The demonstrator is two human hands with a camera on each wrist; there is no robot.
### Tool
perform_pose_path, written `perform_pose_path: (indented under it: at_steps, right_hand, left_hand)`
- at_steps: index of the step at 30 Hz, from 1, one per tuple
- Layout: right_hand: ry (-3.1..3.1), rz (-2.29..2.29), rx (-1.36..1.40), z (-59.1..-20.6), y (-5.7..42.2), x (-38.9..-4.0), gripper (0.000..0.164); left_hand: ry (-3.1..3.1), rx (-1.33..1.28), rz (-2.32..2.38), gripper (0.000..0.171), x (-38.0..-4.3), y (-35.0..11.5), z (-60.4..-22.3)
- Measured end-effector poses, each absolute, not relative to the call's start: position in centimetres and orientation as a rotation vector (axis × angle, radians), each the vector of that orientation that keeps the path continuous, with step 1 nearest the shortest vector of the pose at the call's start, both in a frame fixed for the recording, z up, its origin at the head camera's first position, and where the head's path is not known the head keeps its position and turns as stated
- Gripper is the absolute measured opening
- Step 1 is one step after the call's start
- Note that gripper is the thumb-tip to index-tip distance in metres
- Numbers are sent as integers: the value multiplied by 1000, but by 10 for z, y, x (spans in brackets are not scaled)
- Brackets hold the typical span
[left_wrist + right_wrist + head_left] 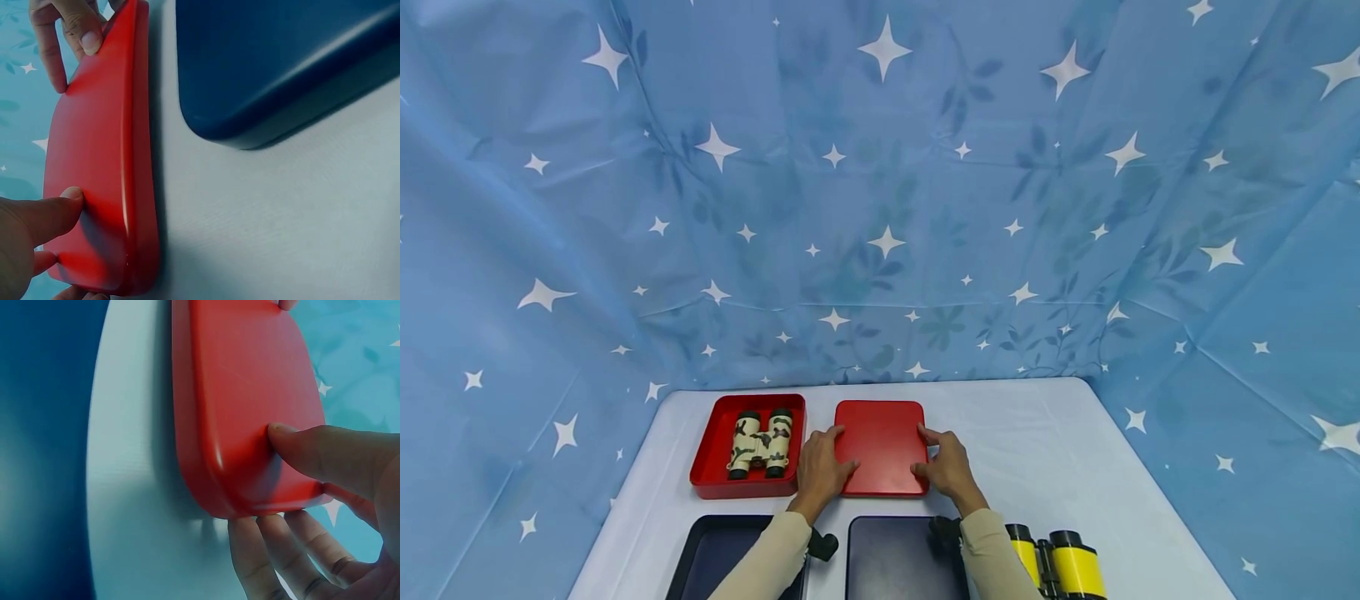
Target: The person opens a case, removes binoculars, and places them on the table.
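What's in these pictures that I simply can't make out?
All views: the underside of the red piece, hidden by its top.
Head view: near end of the yellow binoculars, cut off by the bottom edge; one barrel partly behind the right sleeve.
Head view: near part of the left dark tray, cut off by the bottom edge.

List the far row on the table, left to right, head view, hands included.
Open red tray with camouflage binoculars inside → left hand → red flat-topped cover → right hand.
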State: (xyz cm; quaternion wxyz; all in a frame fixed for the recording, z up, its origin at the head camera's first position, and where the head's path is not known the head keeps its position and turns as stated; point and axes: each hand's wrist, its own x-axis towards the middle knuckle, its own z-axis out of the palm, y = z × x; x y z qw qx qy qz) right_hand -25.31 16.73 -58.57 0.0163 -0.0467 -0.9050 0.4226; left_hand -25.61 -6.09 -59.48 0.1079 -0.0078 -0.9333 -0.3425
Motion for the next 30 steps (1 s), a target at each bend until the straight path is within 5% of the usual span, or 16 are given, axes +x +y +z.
perform_pose_path:
  at_steps: [30]
  right_hand:
    - [-2822,1272,-176,-599,167,-250,73]
  left_hand:
    - [-2772,-22,-951,67,-257,-56,-604]
